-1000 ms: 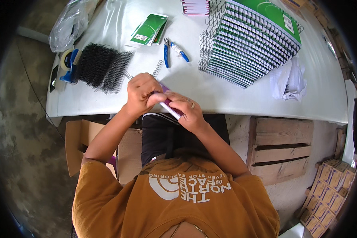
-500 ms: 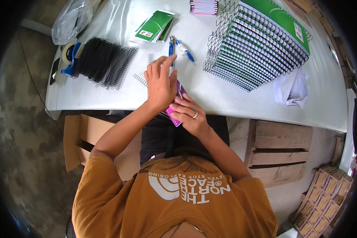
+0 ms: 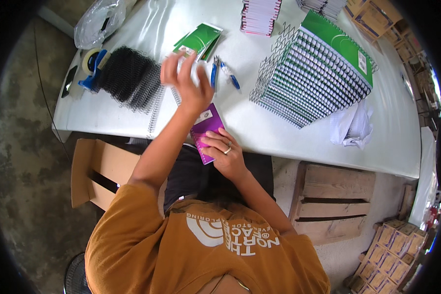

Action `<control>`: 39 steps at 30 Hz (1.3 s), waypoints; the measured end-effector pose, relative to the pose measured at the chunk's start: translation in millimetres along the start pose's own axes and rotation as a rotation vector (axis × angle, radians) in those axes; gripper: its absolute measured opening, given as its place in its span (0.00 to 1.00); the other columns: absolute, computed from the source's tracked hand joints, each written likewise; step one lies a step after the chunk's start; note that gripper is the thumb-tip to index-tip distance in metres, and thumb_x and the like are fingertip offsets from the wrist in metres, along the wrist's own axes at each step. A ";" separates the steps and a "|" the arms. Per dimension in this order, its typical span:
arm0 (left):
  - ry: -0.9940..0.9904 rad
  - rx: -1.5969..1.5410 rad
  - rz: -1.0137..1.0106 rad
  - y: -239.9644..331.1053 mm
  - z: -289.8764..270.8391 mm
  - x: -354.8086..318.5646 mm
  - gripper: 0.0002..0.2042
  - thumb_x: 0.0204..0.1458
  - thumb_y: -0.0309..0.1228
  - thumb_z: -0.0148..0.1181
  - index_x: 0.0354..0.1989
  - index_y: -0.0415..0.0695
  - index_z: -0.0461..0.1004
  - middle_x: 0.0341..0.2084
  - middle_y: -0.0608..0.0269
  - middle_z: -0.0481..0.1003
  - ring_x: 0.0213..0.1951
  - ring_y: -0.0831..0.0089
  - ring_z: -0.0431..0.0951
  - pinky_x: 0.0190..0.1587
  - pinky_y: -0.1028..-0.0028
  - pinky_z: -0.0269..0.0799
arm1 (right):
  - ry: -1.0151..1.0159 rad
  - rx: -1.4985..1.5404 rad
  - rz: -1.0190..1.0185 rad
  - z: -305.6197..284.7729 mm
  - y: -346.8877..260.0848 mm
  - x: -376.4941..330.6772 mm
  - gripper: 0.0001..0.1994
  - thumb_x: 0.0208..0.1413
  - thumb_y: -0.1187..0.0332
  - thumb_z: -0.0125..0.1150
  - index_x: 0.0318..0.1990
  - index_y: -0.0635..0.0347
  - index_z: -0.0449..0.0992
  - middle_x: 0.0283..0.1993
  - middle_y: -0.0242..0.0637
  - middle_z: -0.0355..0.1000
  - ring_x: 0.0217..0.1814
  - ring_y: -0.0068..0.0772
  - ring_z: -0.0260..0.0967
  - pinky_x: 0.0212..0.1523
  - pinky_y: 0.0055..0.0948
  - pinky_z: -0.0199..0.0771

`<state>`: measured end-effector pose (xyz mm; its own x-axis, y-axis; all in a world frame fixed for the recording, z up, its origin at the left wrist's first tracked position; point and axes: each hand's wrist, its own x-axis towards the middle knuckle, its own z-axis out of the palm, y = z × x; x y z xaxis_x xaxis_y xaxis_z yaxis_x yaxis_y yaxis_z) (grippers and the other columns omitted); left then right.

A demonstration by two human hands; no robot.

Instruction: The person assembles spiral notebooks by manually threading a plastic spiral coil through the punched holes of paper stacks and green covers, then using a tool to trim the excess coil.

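My right hand [image 3: 226, 153] grips a small purple notebook [image 3: 214, 118] at the table's near edge, fingers across its cover and a ring on one finger. My left hand [image 3: 187, 83] is raised over the table, just beyond the notebook, with its fingers apart and slightly blurred; nothing shows in it. Beside it on the left lies a pile of black spiral binding coils [image 3: 127, 76]. Past its fingertips are green notebooks [image 3: 206, 35]. Blue-handled pliers [image 3: 214, 73] and a blue-and-white tool [image 3: 229, 74] lie to its right.
A tall stack of green spiral notebooks [image 3: 323, 63] stands at the right, near a white cloth or bag [image 3: 353, 125]. Another notebook stack [image 3: 259, 17] is at the back. A blue tape dispenser [image 3: 90, 68] sits far left. Below are an open cardboard box [image 3: 103, 157] and a wooden pallet [image 3: 335, 196].
My left hand has lifted off the purple notebook and moved up and left, fingers spreading. The notebook, still in my right hand, now shows more of its cover. The whole view has shifted slightly.
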<state>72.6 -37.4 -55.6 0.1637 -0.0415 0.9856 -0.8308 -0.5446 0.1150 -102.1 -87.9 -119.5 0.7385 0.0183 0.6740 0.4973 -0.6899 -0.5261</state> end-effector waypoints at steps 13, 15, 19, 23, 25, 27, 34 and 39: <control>-0.020 -0.177 -0.024 20.2 67.0 20.9 0.22 0.42 0.23 0.58 0.49 0.44 0.64 0.47 0.54 0.65 0.52 0.55 0.60 0.55 0.61 0.48 | -0.086 0.085 -0.011 7.8 1.4 0.0 0.10 0.35 0.80 0.56 0.27 0.55 0.75 0.39 0.30 0.74 0.48 0.30 0.71 0.59 0.40 0.62; -0.026 -0.167 -0.042 9.3 52.4 21.0 0.22 0.43 0.23 0.57 0.49 0.42 0.64 0.46 0.54 0.66 0.52 0.55 0.60 0.55 0.61 0.48 | -0.094 0.066 -0.001 5.1 -2.9 3.4 0.10 0.34 0.81 0.56 0.27 0.55 0.75 0.39 0.30 0.74 0.49 0.30 0.70 0.59 0.40 0.61; -0.238 -0.152 -0.082 6.1 -11.3 -27.6 0.21 0.40 0.19 0.55 0.47 0.43 0.66 0.43 0.56 0.69 0.51 0.56 0.62 0.54 0.62 0.50 | -0.074 0.103 0.024 8.3 -0.6 -3.6 0.11 0.32 0.81 0.57 0.27 0.56 0.75 0.39 0.31 0.74 0.50 0.30 0.69 0.60 0.40 0.59; -0.235 -0.306 -0.149 18.0 12.9 -28.3 0.21 0.37 0.20 0.58 0.44 0.47 0.69 0.41 0.60 0.69 0.48 0.58 0.65 0.49 0.62 0.53 | -0.145 0.120 0.047 3.5 -2.3 -1.0 0.10 0.32 0.82 0.57 0.26 0.56 0.75 0.40 0.31 0.74 0.50 0.31 0.69 0.60 0.41 0.60; -0.301 -0.382 -0.128 24.7 39.5 -14.6 0.21 0.39 0.20 0.57 0.46 0.44 0.67 0.42 0.56 0.68 0.48 0.56 0.65 0.51 0.61 0.54 | -0.137 0.123 0.055 4.0 -4.8 0.6 0.11 0.32 0.82 0.57 0.26 0.56 0.74 0.39 0.32 0.74 0.50 0.31 0.69 0.60 0.41 0.60; -0.254 -0.351 -0.110 24.2 59.3 -5.9 0.18 0.43 0.26 0.56 0.47 0.44 0.68 0.43 0.56 0.68 0.48 0.56 0.64 0.52 0.62 0.53 | -0.136 0.075 0.060 2.6 -4.5 7.0 0.12 0.32 0.84 0.57 0.27 0.56 0.74 0.39 0.32 0.74 0.50 0.32 0.69 0.60 0.41 0.60; -0.111 -0.284 -0.093 -25.6 22.5 49.4 0.14 0.46 0.28 0.57 0.43 0.44 0.71 0.41 0.55 0.70 0.47 0.60 0.65 0.52 0.64 0.53 | -0.172 -0.210 0.090 -3.6 -29.1 25.5 0.16 0.40 0.78 0.58 0.40 0.55 0.76 0.41 0.33 0.72 0.50 0.33 0.68 0.61 0.40 0.57; -0.609 -0.451 -0.125 -24.7 -45.5 64.6 0.15 0.43 0.33 0.60 0.42 0.45 0.72 0.42 0.57 0.71 0.49 0.61 0.66 0.55 0.65 0.53 | 0.062 -0.083 0.103 -21.2 -10.7 42.7 0.19 0.45 0.81 0.55 0.47 0.58 0.74 0.47 0.41 0.73 0.49 0.40 0.71 0.52 0.37 0.68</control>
<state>79.6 11.5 10.8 0.4260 -0.5274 0.7351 -0.9022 -0.1865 0.3890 -85.5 -95.1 -74.1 0.7529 -0.0989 0.6507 0.3788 -0.7434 -0.5513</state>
